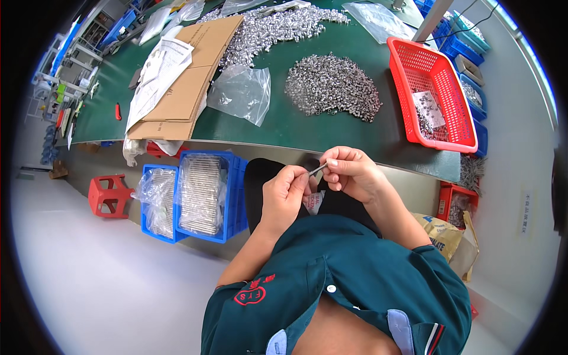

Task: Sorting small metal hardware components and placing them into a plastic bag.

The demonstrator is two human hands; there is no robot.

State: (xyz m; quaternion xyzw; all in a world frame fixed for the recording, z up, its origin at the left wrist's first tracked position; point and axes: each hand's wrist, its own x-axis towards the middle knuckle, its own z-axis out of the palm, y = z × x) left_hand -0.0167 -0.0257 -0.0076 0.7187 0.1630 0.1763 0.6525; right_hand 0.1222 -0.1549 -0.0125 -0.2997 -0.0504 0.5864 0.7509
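Note:
Between my two hands, above my lap, runs a short thin grey metal rod (318,169). My left hand (285,194) is closed in a pinch around its lower left end. The upper right end is pinched by the thumb and fingers of my right hand (352,171), also closed. Fingertips cover both ends of the rod. On the green table (272,127) ahead lies a heap of small shiny metal ring-like parts (334,86). Beyond it spreads a larger, brighter heap of metal parts (278,29).
A red plastic basket (467,127) with small parts and a bag stands at the table's right. Flattened cardboard (198,77), papers (157,77) and a clear bag (242,92) lie left. Blue crates (236,201) of metal rods and a red stool (110,195) stand on the floor.

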